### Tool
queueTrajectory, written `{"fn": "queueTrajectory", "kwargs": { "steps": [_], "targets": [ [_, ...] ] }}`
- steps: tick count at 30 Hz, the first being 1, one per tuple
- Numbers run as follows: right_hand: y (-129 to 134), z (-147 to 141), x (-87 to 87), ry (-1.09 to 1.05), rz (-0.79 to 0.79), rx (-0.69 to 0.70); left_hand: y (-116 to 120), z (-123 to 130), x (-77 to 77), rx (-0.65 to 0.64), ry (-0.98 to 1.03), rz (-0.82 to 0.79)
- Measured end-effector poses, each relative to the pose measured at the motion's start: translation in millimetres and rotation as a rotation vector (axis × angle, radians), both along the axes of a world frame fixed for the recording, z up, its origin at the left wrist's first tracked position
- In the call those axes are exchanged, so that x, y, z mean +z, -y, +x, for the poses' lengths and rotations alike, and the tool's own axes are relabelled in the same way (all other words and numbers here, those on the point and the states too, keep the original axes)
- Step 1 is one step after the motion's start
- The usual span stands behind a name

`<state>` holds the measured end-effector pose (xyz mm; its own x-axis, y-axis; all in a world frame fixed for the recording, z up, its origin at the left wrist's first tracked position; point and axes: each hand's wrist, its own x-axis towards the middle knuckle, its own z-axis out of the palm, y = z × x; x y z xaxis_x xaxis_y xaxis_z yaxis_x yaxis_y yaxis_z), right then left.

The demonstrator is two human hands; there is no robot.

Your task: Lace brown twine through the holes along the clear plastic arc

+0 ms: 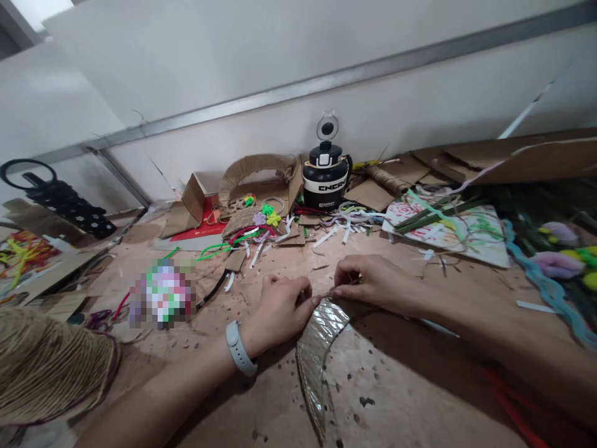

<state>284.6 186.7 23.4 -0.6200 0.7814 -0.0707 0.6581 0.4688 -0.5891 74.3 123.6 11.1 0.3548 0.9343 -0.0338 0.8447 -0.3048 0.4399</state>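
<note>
A curved crescent piece [321,339], wrapped in shiny clear film or tape, lies on the table in front of me with its pointed end toward me. My left hand [286,308], with a pale band on the wrist, pinches the upper left edge of the crescent between thumb and fingers. At its top, my right hand [366,280] has thumb and forefinger pressed together on the brownish edge or a strand there; the exact thing between the fingertips is too small to tell.
Beyond my hands stand a black and white bottle [326,177] and a twine-wrapped arch [256,171]. A big twine spool [51,367] is at the left. Painted paper [448,233] and blue braid [543,286] lie right. A black bottle [69,202] leans at the back left.
</note>
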Motion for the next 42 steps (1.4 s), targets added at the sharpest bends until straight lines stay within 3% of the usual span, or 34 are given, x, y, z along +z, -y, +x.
{"fn": "queueTrajectory", "kwargs": {
  "steps": [38, 42],
  "targets": [
    [2.6, -5.9, -7.9, 0.032, 0.006, -0.042, 3.0, -3.6, -1.2, 0.012, 0.033, -0.009],
    [3.2, -6.4, -5.6, 0.05, 0.015, -0.047, 9.1, -5.4, 0.5, 0.027, 0.002, 0.118]
  ]
}}
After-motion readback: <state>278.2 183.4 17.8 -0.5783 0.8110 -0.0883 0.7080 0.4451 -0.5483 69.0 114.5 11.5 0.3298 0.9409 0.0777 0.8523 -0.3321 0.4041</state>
